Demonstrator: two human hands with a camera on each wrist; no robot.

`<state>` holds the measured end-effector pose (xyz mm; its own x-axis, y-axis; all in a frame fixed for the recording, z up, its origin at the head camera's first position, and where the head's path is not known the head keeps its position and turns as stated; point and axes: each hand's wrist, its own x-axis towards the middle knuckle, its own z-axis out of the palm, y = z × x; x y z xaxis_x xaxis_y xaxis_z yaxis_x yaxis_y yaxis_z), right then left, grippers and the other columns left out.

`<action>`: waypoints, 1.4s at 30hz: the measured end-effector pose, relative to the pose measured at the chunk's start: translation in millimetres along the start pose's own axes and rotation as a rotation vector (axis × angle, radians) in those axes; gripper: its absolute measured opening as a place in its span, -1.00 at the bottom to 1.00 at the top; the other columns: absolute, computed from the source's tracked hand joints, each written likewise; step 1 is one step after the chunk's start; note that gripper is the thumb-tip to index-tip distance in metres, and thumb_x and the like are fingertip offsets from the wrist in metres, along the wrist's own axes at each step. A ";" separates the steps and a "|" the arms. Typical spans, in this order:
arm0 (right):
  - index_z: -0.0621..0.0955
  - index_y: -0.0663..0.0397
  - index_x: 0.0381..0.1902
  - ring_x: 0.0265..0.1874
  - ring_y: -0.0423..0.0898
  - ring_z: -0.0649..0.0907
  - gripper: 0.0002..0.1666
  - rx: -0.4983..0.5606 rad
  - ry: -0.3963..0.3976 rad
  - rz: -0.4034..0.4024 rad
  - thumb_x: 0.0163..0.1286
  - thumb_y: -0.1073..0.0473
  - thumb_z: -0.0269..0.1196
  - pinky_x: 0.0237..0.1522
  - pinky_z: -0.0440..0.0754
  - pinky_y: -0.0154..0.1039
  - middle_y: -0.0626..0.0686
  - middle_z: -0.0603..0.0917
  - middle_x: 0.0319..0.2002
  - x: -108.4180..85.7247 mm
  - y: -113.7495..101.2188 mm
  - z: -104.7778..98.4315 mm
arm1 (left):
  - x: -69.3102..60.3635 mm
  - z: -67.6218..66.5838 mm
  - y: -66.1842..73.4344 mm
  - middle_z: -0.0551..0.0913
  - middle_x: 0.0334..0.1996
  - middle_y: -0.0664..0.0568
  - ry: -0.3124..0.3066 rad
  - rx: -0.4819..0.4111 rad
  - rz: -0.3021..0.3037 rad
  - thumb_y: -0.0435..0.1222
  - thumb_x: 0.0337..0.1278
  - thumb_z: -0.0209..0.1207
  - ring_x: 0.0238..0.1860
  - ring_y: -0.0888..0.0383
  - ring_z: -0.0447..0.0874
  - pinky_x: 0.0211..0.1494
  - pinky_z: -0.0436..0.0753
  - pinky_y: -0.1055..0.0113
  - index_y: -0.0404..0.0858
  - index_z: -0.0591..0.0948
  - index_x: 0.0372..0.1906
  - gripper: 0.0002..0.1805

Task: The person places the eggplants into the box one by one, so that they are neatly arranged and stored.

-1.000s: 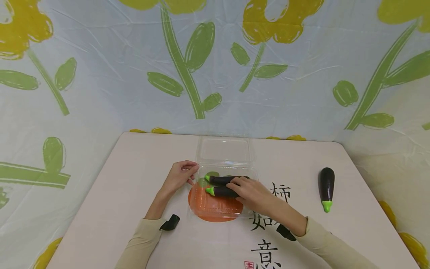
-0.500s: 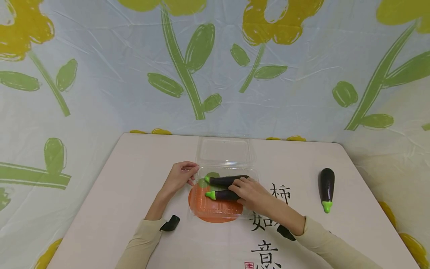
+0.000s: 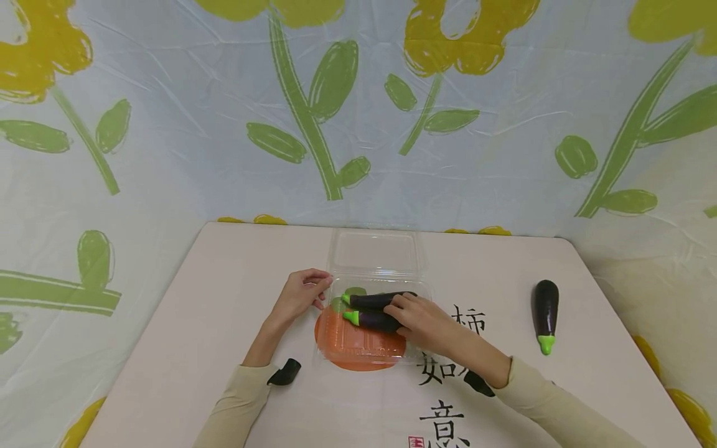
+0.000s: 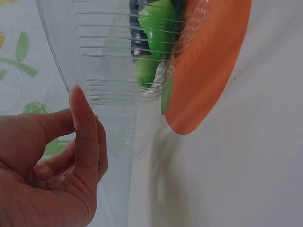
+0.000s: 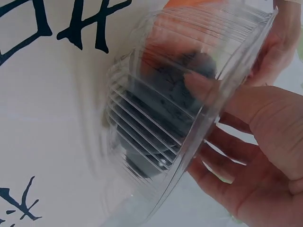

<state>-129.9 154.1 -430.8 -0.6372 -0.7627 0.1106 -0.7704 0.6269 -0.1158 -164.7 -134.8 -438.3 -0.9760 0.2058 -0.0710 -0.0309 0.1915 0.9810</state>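
Observation:
In the head view, a clear plastic container (image 3: 361, 358) stands with its lid (image 3: 375, 250) folded back. Two dark eggplants with green stems lie in it side by side, a rear eggplant (image 3: 370, 302) and a front eggplant (image 3: 372, 321), stems to the left. The left hand (image 3: 302, 291) pinches the container's left rim near the back corner; in the left wrist view, a fingertip of this hand (image 4: 71, 161) meets the clear edge. From the right, the right hand (image 3: 424, 320) grips the front eggplant's thick end. The right wrist view shows its thumb (image 5: 201, 87) against dark eggplant; other fingertips are partly hidden.
A third eggplant (image 3: 546, 314) lies at the table's right side, stem toward the front. Dark bands (image 3: 285, 372) sit by both forearms. The pale table cloth (image 3: 241, 261) carries an orange print and black characters; a flowered curtain hangs behind.
The front eggplant shifted slightly toward the front of the container, then back toward the rear eggplant, with the right hand on it. The left hand has stayed at the rim.

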 end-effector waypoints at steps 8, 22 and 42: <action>0.63 0.25 -0.02 -0.13 0.04 0.65 -0.57 -0.014 0.043 -0.013 0.19 0.31 0.54 -0.09 0.74 -0.09 0.12 0.62 -0.13 2.7 2.9 1.3 | -2.0 0.2 1.3 0.59 -0.21 -0.55 0.002 0.025 0.022 -0.45 0.44 0.18 -0.34 -0.34 0.62 -0.34 0.79 -0.01 -0.63 0.60 0.04 -0.72; 0.65 0.22 0.03 -0.20 0.01 0.67 -0.57 -0.023 0.126 0.037 0.29 0.14 0.49 -0.19 0.75 -0.11 0.13 0.66 -0.13 -12.0 10.8 -0.7 | -4.6 0.9 6.5 0.61 -0.20 -0.53 0.004 0.026 0.004 -0.44 0.44 0.19 -0.36 -0.24 0.64 -0.27 0.76 -0.12 -0.62 0.61 0.05 -0.72; 0.66 0.24 -0.02 -0.11 0.09 0.70 -0.54 -0.028 0.389 0.035 0.12 0.33 0.56 -0.03 0.73 0.05 0.15 0.69 -0.08 -40.7 39.9 -7.9 | 18.2 -1.9 -39.4 0.66 -0.21 -0.33 0.034 0.028 -0.006 -0.29 0.42 0.27 -0.44 0.04 0.64 -0.40 0.80 0.14 -0.49 0.65 0.07 -0.67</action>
<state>-134.9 211.4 -432.1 -0.6189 -0.6267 0.4736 -0.7445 0.6601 -0.0996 -181.6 -140.5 -477.9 -0.9826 0.1718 -0.0704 -0.0314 0.2200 0.9750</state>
